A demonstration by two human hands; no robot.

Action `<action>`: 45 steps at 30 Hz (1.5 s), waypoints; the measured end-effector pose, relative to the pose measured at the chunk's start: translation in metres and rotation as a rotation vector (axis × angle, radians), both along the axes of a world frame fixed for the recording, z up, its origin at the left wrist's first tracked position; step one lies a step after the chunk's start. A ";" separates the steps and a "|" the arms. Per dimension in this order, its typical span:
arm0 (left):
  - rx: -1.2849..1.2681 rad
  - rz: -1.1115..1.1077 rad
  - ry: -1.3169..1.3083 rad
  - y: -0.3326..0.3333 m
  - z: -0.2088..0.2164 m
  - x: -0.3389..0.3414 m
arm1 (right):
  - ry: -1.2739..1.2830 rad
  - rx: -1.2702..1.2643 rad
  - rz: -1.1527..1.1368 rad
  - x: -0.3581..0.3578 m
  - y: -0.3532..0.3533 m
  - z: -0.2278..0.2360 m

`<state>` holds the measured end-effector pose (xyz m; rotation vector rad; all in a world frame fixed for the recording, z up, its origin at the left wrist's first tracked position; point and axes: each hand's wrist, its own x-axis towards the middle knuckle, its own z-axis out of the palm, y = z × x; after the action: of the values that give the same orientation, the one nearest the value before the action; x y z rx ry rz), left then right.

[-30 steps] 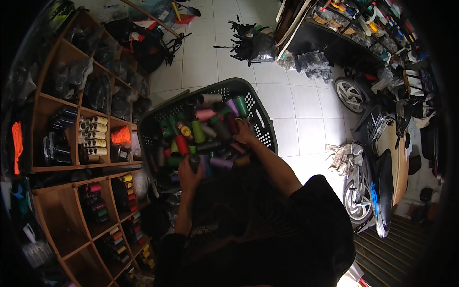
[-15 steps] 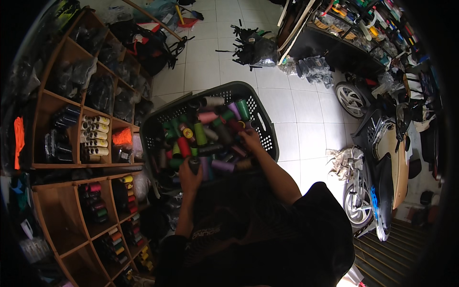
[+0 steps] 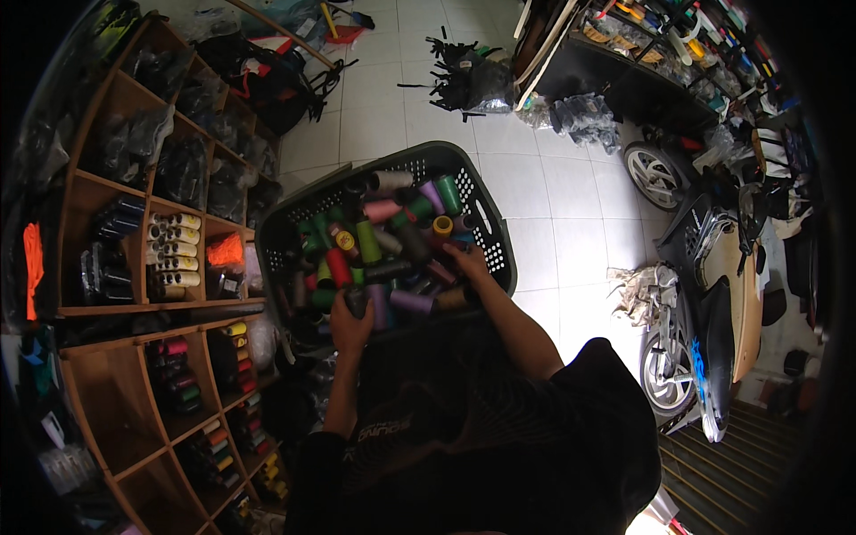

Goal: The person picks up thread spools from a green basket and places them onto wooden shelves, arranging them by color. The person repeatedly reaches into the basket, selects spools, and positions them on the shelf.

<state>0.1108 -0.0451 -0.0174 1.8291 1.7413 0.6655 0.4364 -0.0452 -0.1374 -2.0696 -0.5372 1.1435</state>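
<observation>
Dark basket held spools; left hand fingers clamped on one at 7 o'clock, right hand fingers' state unclear.

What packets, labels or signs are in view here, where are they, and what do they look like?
Clear plastic bags: dark contents, in the upper wooden shelf cubbies at left.
Orange packet: soft, on a middle shelf beside the basket.
Bagged bundle: grey, clear-wrapped, on the tiled floor under the far bench.
Shirt print: small pale lettering across the black shirt.
No signs or screens show.
</observation>
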 end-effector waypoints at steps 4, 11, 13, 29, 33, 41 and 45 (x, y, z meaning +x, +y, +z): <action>-0.007 0.017 -0.006 -0.001 -0.001 -0.001 | -0.150 0.049 0.081 -0.011 -0.001 0.025; 0.091 -0.007 -0.029 -0.002 -0.003 -0.001 | -0.245 -0.038 0.134 -0.010 0.000 0.031; 0.086 -0.007 -0.049 -0.002 -0.002 -0.001 | -0.144 -0.062 0.129 -0.006 0.002 0.019; 0.245 -0.009 0.430 0.077 -0.019 -0.012 | -0.383 0.189 0.111 -0.009 0.002 0.015; 0.118 -0.224 0.073 0.069 -0.016 0.003 | -0.170 0.191 0.077 -0.009 0.006 0.064; -0.256 -0.491 -0.391 0.027 0.008 0.068 | 0.173 0.264 0.538 -0.040 0.011 0.147; -0.421 -0.458 -0.485 0.029 0.017 0.068 | 0.325 0.158 0.697 -0.049 0.010 0.155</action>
<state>0.1791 -0.0159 0.0000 1.5280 1.0066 0.4576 0.3870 -0.0351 0.0174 -1.5393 -1.1913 1.7203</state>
